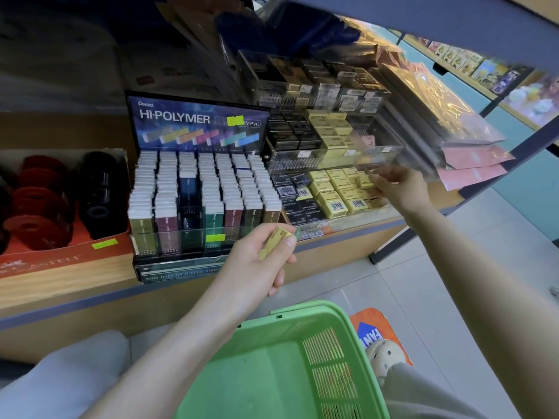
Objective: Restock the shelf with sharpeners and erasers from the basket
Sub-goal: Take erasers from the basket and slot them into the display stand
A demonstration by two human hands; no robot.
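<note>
My left hand grips a yellow eraser in front of the shelf edge, above the green basket. My right hand reaches into the lowest tier of a clear acrylic display and pinches a yellow eraser among the rows of yellow erasers. Black erasers fill the left side of that tier. The basket's visible floor holds nothing.
A Pentel Hi-Polymer eraser stand sits left of the acrylic display. Further left is a red box of red and black round sharpeners. Wrapped packs lie at the right. An upper shelf overhangs. My knees flank the basket.
</note>
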